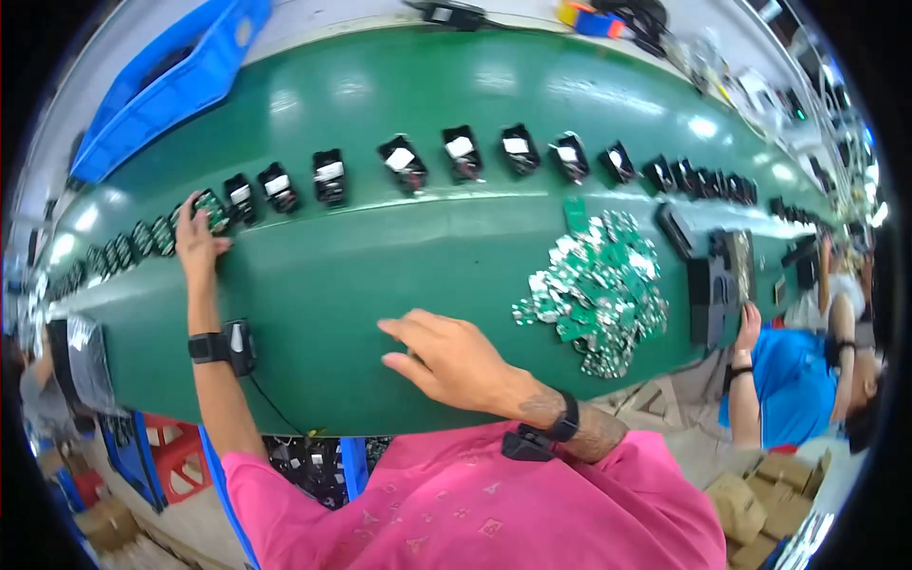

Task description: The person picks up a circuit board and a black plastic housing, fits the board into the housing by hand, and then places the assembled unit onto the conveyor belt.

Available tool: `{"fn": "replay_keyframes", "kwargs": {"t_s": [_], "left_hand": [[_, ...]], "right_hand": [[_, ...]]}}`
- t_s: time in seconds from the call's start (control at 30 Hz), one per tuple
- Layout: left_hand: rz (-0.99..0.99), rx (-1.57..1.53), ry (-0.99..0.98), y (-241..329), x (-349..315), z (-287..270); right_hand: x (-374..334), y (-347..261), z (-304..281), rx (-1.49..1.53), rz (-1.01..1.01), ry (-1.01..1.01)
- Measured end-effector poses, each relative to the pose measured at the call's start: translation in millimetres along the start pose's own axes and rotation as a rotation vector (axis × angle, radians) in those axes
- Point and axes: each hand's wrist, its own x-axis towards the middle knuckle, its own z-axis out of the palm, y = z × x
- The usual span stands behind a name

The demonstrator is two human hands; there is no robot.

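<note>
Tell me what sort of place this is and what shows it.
Most likely an electronics assembly workshop: a heap of green circuit boards lies on a long green workbench, with a row of black housings along it.

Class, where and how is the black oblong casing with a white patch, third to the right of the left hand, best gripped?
Probably grip the black oblong casing by its two long sides, the nearer left hand coming from above and the person's side. It lies lengthwise away from the person, and green work surface on both sides leaves grasping room.
</note>
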Motion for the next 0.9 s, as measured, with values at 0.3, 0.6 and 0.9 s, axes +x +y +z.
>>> {"fn": "replay_keyframes", "kwargs": {"t_s": [0.3,0.6,0.9], "left_hand": [[0.753,0.623,-0.284,46,8,25],[0.515,0.783,-0.358,100,-33,30],[-0.184,-1.055,-0.548,105,-243,87]], "right_hand": [[-86,22,-111,-0.754,0.569,0.141],[-85,35,-105,-0.726,0.324,0.124],[-82,28,-70,0.666,0.576,0.435]]}}
